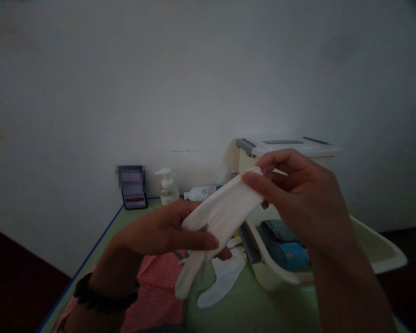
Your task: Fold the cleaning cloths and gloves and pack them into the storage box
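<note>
Between my two hands is a white sock (229,206), held up above the table and slanting from upper right to lower left. My right hand (298,199) pinches its upper end between thumb and fingers. Lower down, my left hand (162,229) grips the fabric, thumb in front and the other fingers mostly hidden behind. A loose end of the sock hangs below the left hand. Beneath, another white sock-shaped piece (223,280) lies on the table, partly covered by what I hold.
A pink cloth (159,291) lies on the green table (256,310). At right stands an open cream bin (273,280) holding dark fabric and a blue pack (293,256). Behind are a lidded box (294,147), a white bottle (199,193), a pump bottle (168,189) and a phone (135,199).
</note>
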`<state>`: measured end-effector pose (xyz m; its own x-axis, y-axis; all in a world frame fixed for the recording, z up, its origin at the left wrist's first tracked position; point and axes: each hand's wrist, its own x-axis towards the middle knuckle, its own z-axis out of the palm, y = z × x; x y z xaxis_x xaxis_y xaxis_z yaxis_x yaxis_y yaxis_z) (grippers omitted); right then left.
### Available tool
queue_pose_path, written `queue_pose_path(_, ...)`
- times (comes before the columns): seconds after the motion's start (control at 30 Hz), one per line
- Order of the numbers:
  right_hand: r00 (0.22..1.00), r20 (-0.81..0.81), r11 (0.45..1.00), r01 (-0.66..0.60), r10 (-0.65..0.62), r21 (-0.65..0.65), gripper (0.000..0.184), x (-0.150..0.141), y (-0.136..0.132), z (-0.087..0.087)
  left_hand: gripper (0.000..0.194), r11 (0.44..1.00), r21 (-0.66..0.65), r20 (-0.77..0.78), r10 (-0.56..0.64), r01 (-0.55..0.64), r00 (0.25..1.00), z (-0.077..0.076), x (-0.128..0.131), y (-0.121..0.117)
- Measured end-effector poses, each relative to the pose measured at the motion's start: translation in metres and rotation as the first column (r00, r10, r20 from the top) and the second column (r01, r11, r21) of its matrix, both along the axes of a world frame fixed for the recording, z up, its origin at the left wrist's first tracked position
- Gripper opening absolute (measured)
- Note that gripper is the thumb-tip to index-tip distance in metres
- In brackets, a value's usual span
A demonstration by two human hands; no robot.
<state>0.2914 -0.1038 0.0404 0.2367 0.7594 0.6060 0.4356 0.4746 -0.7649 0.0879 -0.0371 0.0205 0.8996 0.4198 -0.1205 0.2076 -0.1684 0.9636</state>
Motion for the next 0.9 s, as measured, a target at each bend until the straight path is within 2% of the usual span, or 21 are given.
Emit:
queue_pose_path(0.13,0.999,0.015,0.999,0.033,-0.033,0.007,0.019,0.009,-0.002,0.003,0.033,0.989,-0.119,0.054,-0.077,0.083,0.996,0.001,0.003,0.0)
queue_pose_path(0.3,0.997,0.027,0.997,0.077,-0.078,0.021,0.02,0.019,-0.001,0.003,0.02,0.99,-0.049,-0.023,-0.137,0.136,0.99,-0.01,0.003,0.006)
queue_pose_path(0.43,0.996,-0.019,0.995,0.093,-0.092,0.039,0.02,0.024,0.0,0.004,0.018,0.982,-0.128,-0.015,-0.141,0.138,0.99,-0.02,-0.001,0.01)
queue_pose_path(0.5,0.996,-0.038,0.995,0.088,-0.087,0.041,0.02,0.024,-0.001,0.005,0.02,0.984,-0.124,-0.013,-0.133,0.13,0.991,-0.021,-0.001,0.01)
queue_pose_path(0.6,0.996,-0.056,0.997,0.067,-0.065,0.045,0.02,0.022,-0.003,0.006,0.031,0.994,-0.077,0.03,-0.077,0.079,0.997,-0.015,0.002,0.007)
queue_pose_path(0.7,0.996,-0.07,0.997,0.057,-0.053,0.058,0.02,0.017,-0.005,0.007,0.044,0.998,0.029,0.056,0.051,-0.053,0.997,-0.007,0.007,0.002)
queue_pose_path(0.83,0.997,-0.066,0.996,0.047,-0.042,0.071,0.02,0.008,-0.006,0.007,0.056,0.966,0.2,0.003,0.167,-0.165,0.986,-0.002,0.011,-0.007)
queue_pose_path(0.9,0.998,-0.054,0.997,0.049,-0.046,0.067,0.02,0.006,-0.005,0.007,0.058,0.933,0.301,-0.02,0.214,-0.198,0.977,-0.002,0.012,-0.009)
